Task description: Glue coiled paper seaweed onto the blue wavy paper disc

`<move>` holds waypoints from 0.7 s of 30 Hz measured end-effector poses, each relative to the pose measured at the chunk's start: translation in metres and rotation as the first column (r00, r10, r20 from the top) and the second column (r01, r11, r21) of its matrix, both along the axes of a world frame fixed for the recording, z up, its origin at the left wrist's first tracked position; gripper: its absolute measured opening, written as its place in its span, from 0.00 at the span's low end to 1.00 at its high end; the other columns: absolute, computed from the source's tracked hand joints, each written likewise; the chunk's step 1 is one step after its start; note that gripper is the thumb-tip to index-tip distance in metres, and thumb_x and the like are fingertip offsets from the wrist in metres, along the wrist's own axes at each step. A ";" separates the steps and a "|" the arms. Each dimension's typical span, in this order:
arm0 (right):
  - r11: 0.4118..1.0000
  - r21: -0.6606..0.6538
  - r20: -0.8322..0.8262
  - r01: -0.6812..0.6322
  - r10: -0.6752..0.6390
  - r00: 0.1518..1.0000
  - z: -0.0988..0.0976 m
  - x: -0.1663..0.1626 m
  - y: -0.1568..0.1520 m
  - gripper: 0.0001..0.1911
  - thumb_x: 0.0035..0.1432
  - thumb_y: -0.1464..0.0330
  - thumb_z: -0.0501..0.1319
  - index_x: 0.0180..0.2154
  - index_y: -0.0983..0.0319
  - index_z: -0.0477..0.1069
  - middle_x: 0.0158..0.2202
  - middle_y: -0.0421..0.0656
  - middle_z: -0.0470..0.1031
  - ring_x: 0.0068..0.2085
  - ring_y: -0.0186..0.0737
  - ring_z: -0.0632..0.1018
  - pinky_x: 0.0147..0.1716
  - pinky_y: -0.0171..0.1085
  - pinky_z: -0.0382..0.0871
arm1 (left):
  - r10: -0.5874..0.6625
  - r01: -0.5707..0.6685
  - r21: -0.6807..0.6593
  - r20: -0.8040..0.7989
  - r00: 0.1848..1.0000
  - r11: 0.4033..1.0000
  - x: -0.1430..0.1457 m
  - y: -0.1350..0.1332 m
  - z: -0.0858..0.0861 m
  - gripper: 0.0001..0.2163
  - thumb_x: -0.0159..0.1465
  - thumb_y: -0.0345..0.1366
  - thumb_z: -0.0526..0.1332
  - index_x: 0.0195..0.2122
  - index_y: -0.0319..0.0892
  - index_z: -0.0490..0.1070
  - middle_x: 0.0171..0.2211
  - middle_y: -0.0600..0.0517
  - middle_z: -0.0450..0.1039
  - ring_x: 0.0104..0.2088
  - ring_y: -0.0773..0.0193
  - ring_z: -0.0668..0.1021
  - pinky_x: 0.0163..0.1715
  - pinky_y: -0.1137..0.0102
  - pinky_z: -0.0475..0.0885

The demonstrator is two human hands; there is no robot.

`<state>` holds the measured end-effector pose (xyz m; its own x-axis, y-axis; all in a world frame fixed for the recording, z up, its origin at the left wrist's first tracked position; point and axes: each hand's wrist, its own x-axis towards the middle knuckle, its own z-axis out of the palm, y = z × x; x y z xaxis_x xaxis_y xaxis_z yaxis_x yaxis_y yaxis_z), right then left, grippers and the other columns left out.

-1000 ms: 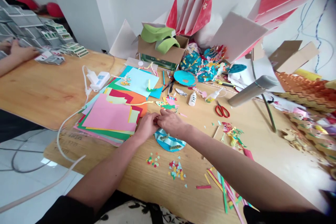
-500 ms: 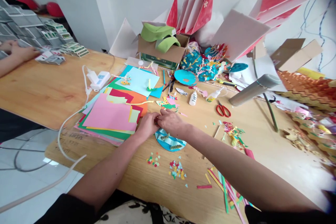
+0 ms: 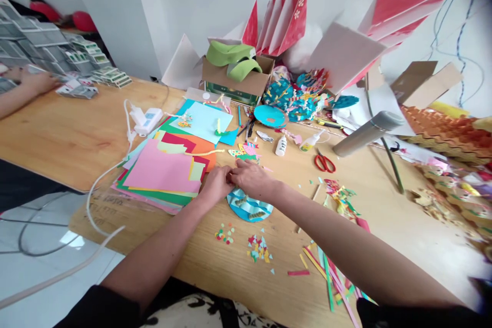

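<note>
Wooden worktop [image 3: 77, 148] strewn with craft paper. We see left hand [image 3: 216, 185] and right hand [image 3: 251, 179] together, fingertips meeting; anything pinched is hidden. Blue paper disc [image 3: 249, 206] lies just below hands; coloured paper stack [image 3: 157, 166] just left; paper confetti [image 3: 225, 234] nearer us.

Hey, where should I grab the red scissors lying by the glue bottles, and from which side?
Take the red scissors by their two red finger loops, reaching across with your right hand from your side. They lie flat with the loops toward you and the blades pointing away, so the loops are the nearest part and the blades stay clear of your fingers.
</note>
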<state>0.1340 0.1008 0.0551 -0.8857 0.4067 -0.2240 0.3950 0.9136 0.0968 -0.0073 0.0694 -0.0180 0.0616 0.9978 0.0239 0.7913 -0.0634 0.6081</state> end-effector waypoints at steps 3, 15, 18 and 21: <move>1.000 -0.026 -0.050 0.008 -0.009 0.999 0.001 0.005 0.003 0.11 0.60 0.76 0.56 0.39 0.65 0.75 0.38 0.49 0.77 0.44 0.47 0.68 0.40 0.41 0.58 | 0.001 -0.001 -0.010 0.000 1.000 1.000 0.001 0.000 0.001 0.04 0.53 0.30 0.62 0.30 0.41 0.72 0.26 0.52 0.75 0.30 0.63 0.76 0.26 0.73 0.63; 0.986 -0.112 -0.181 0.126 -0.145 0.973 0.033 0.018 0.009 0.14 0.54 0.70 0.67 0.44 0.64 0.75 0.40 0.49 0.76 0.47 0.47 0.69 0.43 0.39 0.61 | -0.030 0.030 -0.003 0.033 0.999 1.000 0.002 -0.002 0.000 0.11 0.52 0.26 0.62 0.37 0.42 0.73 0.30 0.54 0.78 0.34 0.64 0.78 0.33 0.74 0.69; 0.984 -0.144 -0.185 0.107 -0.133 0.974 0.032 0.016 0.007 0.13 0.54 0.70 0.67 0.44 0.64 0.75 0.38 0.48 0.76 0.45 0.46 0.70 0.42 0.38 0.61 | -0.025 0.025 -0.011 0.006 1.000 1.000 0.002 -0.002 0.000 0.10 0.53 0.27 0.62 0.37 0.42 0.73 0.31 0.53 0.78 0.35 0.62 0.78 0.33 0.72 0.69; 0.986 -0.142 -0.146 0.085 -0.106 0.984 0.026 0.010 0.004 0.12 0.55 0.70 0.66 0.43 0.64 0.75 0.37 0.48 0.76 0.44 0.45 0.71 0.40 0.38 0.62 | -0.005 0.004 -0.022 -0.043 0.999 1.000 0.002 -0.001 0.001 0.07 0.53 0.27 0.61 0.34 0.41 0.72 0.28 0.51 0.76 0.35 0.59 0.78 0.33 0.71 0.69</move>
